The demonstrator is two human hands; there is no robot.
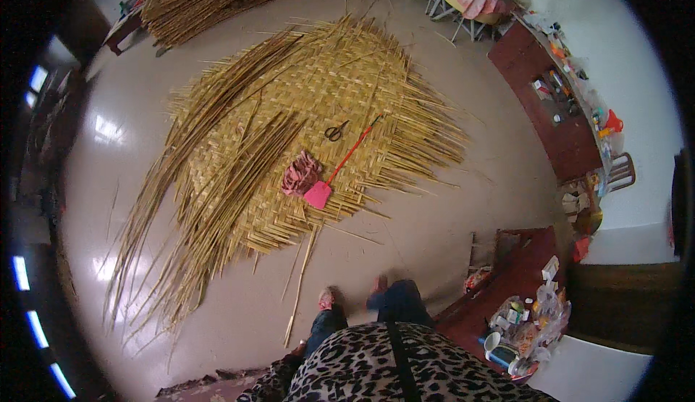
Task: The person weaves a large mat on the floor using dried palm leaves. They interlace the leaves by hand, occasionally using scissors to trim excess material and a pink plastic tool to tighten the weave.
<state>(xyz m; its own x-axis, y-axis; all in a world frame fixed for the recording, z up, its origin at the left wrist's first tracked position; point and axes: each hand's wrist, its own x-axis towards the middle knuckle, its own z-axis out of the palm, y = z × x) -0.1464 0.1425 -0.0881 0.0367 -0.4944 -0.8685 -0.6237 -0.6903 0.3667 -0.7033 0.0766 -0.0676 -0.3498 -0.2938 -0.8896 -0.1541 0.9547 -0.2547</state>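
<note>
Head view. The mat [347, 76] lay on the floor [449, 214] ahead of the feet [326, 299], loose strips [246, 174] across its left side; scissors [335, 133], cloth [301, 174] and swatter [318, 195] sat on top. The left hand [297, 348] showed only as a sliver near the lower end of a stray strip [302, 286]; whether it was spread or pinching could not be told. Right hand: out of view, state unknown. Risks, judged: a foot could slip on the stray strip; pulling the loose strips could snag the mat's jutting ends and loosen its weave; dragging the mat could shift the scissors.
</note>
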